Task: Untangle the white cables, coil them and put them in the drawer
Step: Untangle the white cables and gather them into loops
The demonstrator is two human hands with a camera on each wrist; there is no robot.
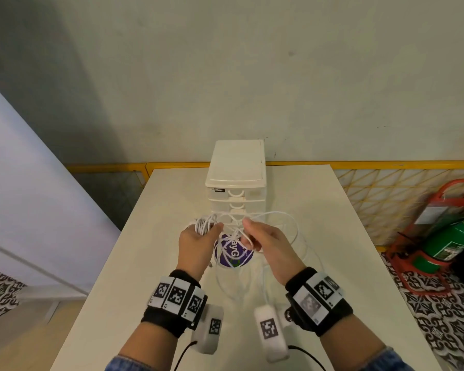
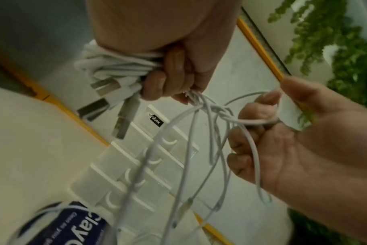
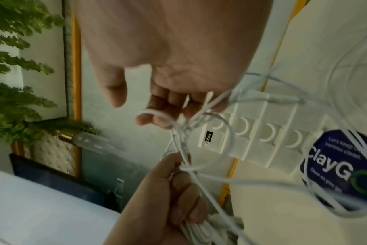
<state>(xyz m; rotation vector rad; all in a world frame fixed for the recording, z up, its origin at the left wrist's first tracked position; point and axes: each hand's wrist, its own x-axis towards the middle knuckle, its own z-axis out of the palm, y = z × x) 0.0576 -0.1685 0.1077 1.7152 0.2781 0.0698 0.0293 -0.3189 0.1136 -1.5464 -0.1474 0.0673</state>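
Observation:
Above the table my left hand (image 1: 198, 239) grips a coiled bundle of white cables (image 1: 204, 225). In the left wrist view the bundle (image 2: 115, 66) shows several metal USB plugs (image 2: 107, 87) sticking out past the fingers. Loose strands run from it through a knot (image 2: 217, 110) to my right hand (image 1: 260, 241), whose curled fingers (image 3: 157, 120) hook a cable loop (image 3: 155, 114). More tangled cable (image 1: 287, 223) hangs in loops down to the table. The white drawer unit (image 1: 236, 178) stands just behind the hands with all its drawers closed.
A round purple sticker (image 1: 235, 254) lies on the white table (image 1: 332, 250) under the hands. A yellow mesh railing (image 1: 386, 194) runs behind the table. A green fire extinguisher (image 1: 450, 242) in a red stand sits on the floor at right.

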